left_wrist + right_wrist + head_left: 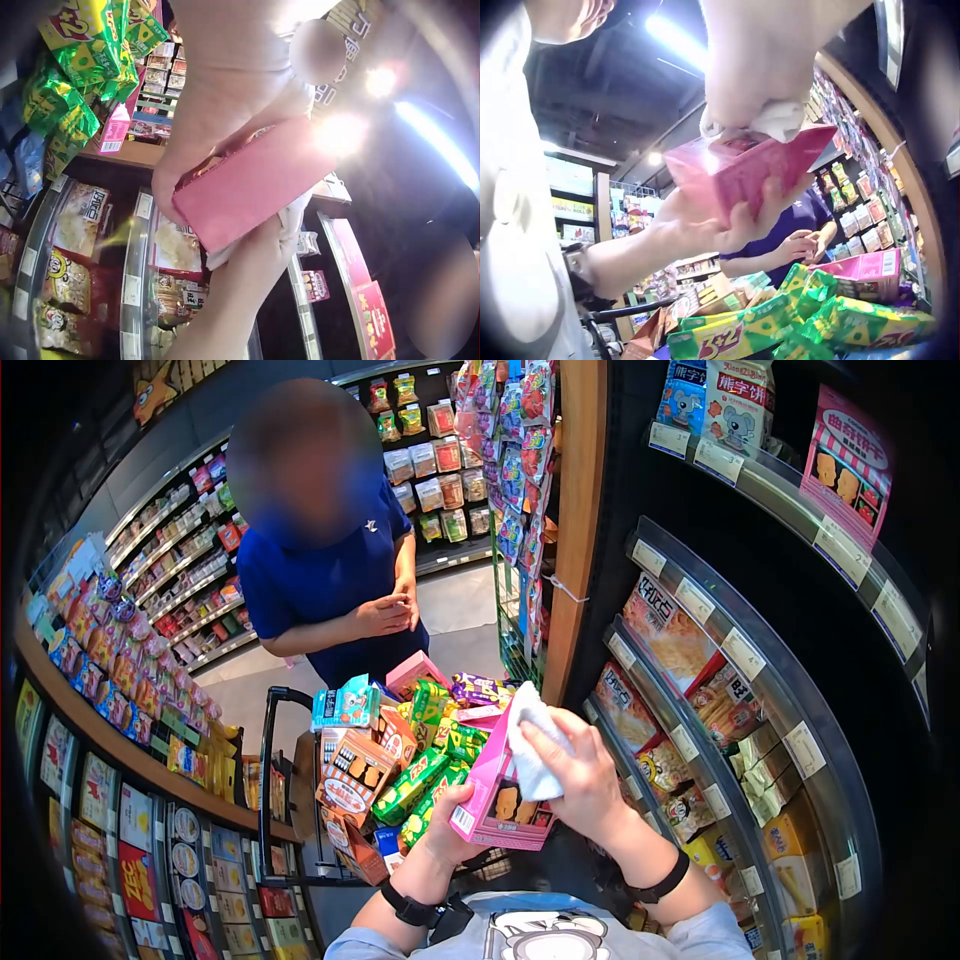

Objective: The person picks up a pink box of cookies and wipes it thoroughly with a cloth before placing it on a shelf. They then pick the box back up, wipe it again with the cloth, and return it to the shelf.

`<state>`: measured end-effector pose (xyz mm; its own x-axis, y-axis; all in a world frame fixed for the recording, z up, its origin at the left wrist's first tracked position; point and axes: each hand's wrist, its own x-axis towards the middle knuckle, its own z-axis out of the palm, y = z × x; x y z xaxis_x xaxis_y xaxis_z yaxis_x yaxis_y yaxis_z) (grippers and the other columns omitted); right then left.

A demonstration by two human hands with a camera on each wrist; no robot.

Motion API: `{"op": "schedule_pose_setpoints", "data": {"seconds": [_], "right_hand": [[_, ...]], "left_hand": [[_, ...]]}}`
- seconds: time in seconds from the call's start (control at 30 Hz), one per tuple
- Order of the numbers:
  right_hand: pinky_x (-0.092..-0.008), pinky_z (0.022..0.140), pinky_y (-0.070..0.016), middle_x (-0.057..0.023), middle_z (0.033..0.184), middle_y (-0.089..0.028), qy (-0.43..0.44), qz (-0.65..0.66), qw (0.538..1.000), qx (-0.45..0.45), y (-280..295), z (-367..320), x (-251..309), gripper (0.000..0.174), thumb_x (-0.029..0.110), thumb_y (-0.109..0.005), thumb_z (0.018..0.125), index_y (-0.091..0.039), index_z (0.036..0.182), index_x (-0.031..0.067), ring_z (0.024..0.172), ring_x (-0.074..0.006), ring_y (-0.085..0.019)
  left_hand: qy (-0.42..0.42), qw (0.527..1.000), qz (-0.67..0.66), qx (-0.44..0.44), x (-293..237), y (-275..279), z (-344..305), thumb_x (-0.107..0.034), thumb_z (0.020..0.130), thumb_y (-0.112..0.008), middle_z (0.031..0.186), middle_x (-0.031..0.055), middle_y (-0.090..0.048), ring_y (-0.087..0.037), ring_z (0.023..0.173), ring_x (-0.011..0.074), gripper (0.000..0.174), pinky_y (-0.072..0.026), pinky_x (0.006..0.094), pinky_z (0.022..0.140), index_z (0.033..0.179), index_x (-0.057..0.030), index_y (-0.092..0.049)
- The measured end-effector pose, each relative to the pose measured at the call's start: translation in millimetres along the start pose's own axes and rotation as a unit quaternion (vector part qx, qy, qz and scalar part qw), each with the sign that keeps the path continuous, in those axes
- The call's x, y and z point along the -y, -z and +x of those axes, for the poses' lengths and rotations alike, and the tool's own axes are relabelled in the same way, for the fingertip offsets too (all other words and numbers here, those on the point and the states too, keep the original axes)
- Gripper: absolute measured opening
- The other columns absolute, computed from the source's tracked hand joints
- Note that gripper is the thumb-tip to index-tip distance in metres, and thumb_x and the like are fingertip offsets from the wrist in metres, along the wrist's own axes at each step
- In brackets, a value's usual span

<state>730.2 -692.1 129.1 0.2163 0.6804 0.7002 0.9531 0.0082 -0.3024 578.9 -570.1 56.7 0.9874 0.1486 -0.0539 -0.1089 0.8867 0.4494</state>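
A pink box (497, 800) with cookie pictures is tilted above a loaded cart, gripped by the left hand (450, 828) at its lower left side. In the right wrist view, the left hand's fingers (742, 221) curl round the pink box (735, 180) from below. The right hand (585, 780) holds a white cloth (537, 745) against the box's right side; in the right wrist view the cloth (780, 121) lies at its top. The left wrist view shows the box's plain pink side (251, 184), with the right hand (259, 255) and part of the cloth behind it.
Green snack packs (410, 785), brown boxes (355, 775) and a blue pack (346, 705) fill the cart (268, 790). A person in a blue shirt (320, 585) stands beyond it, hands together. Stocked shelves (740, 635) curve along the right; more shelves (180, 780) line the left.
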Motion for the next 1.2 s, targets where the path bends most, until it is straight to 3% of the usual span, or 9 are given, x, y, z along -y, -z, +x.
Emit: {"op": "schedule_pose_setpoints", "data": {"seconds": [0.3, 0.43, 0.6, 0.77, 0.93, 0.97, 1.0, 1.07, 1.2], "right_hand": [[-0.0395, 0.086, -0.0470, -0.0167, 0.115, -0.051, -0.174, 0.037, 0.984, -0.016, 23.6, -33.1, -55.8, 0.053, -0.005, -0.063, 0.071, -0.056, 0.122, 0.0039, 0.102, -0.0362, -0.055], [-0.0381, 0.087, -0.0467, -0.0185, 0.117, -0.051, -0.094, 0.128, 0.985, -0.066, 43.1, -19.7, -30.0, 0.058, -0.005, -0.066, 0.067, -0.056, 0.124, 0.0049, 0.102, -0.0354, -0.054], [-0.0403, 0.089, -0.0435, -0.0140, 0.123, -0.047, -0.042, 0.025, 0.997, 0.056, 28.0, -17.8, -9.4, 0.071, 0.010, -0.075, 0.062, -0.053, 0.130, 0.0130, 0.102, -0.0328, -0.051], [-0.0387, 0.088, -0.0433, -0.0077, 0.119, -0.053, 0.039, 0.043, 0.995, 0.076, 5.0, -26.3, 5.9, 0.055, 0.015, -0.069, 0.069, -0.060, 0.123, 0.0162, 0.106, -0.0257, -0.053], [-0.0340, 0.084, -0.0431, -0.0023, 0.126, -0.052, 0.092, -0.026, 0.991, 0.093, 5.5, -24.2, 9.1, 0.047, 0.016, -0.062, 0.072, -0.061, 0.120, 0.0191, 0.105, -0.0199, -0.051], [-0.0328, 0.081, -0.0440, -0.0022, 0.125, -0.054, 0.094, -0.036, 0.990, 0.100, 10.6, -24.2, 8.3, 0.045, 0.016, -0.061, 0.073, -0.061, 0.118, 0.0186, 0.102, -0.0193, -0.053], [-0.0328, 0.081, -0.0440, -0.0022, 0.125, -0.054, 0.094, -0.041, 0.990, 0.101, 13.7, -26.9, 4.3, 0.045, 0.016, -0.061, 0.073, -0.061, 0.118, 0.0186, 0.102, -0.0193, -0.053], [-0.0316, 0.076, -0.0452, -0.0039, 0.118, -0.058, 0.034, 0.035, 0.995, 0.082, 20.0, -36.0, -6.7, 0.044, 0.015, -0.068, 0.067, -0.065, 0.111, 0.0171, 0.093, -0.0209, -0.056], [-0.0361, 0.069, -0.0488, -0.0095, 0.095, -0.062, -0.099, 0.031, 0.994, 0.029, 24.5, -62.6, -28.4, 0.039, 0.009, -0.071, 0.059, -0.069, 0.098, 0.0096, 0.078, -0.0272, -0.059]], "left_hand": [[-0.040, 0.994, -0.101, 0.000, 14.7, 4.2, -1.6, -0.045, 0.081, -0.057, 0.132, 0.0166, -0.049, -0.050, 0.119, 0.0350, 0.069, -0.0393, 0.0523, 0.100, 0.137, -0.0085, -0.040], [-0.015, 0.994, -0.106, -0.004, 13.4, -0.4, 3.7, -0.048, 0.082, -0.054, 0.132, 0.0161, -0.049, -0.049, 0.120, 0.0355, 0.068, -0.0382, 0.0540, 0.101, 0.137, -0.0102, -0.040], [0.056, 0.997, -0.050, 0.030, 11.0, 7.6, 19.8, -0.047, 0.086, -0.047, 0.131, 0.0179, -0.051, -0.052, 0.117, 0.0333, 0.068, -0.0398, 0.0488, 0.101, 0.138, -0.0057, -0.038], [0.047, 0.996, -0.073, 0.014, 5.0, 17.7, 40.8, -0.052, 0.091, -0.034, 0.130, 0.0140, -0.051, -0.053, 0.118, 0.0301, 0.060, -0.0405, 0.0484, 0.101, 0.135, -0.0108, -0.043], [0.040, 0.995, -0.093, 0.028, -16.7, -8.2, 55.1, -0.050, 0.092, -0.035, 0.116, 0.0191, -0.060, -0.056, 0.111, 0.0327, 0.057, -0.0441, 0.0481, 0.097, 0.118, -0.0046, -0.056], [0.012, 0.981, -0.136, 0.136, -15.7, 3.4, 63.0, -0.051, 0.090, -0.040, 0.122, 0.0199, -0.056, -0.053, 0.115, 0.0340, 0.061, -0.0407, 0.0489, 0.100, 0.126, -0.0033, -0.051], [0.009, 0.990, -0.114, 0.085, -19.5, -6.2, 60.8, -0.053, 0.087, -0.044, 0.123, 0.0192, -0.056, -0.054, 0.114, 0.0350, 0.063, -0.0416, 0.0504, 0.099, 0.129, -0.0060, -0.049], [-0.006, 0.996, -0.079, 0.040, -27.0, -12.9, 59.9, -0.057, 0.081, -0.052, 0.133, 0.0178, -0.049, -0.050, 0.119, 0.0369, 0.074, -0.0394, 0.0537, 0.100, 0.136, -0.0089, -0.042], [0.041, 0.969, -0.179, 0.166, -39.9, -12.7, 63.2, -0.061, 0.073, -0.059, 0.141, 0.0177, -0.039, -0.041, 0.126, 0.0415, 0.089, -0.0335, 0.0578, 0.103, 0.143, -0.0138, -0.031]]}}
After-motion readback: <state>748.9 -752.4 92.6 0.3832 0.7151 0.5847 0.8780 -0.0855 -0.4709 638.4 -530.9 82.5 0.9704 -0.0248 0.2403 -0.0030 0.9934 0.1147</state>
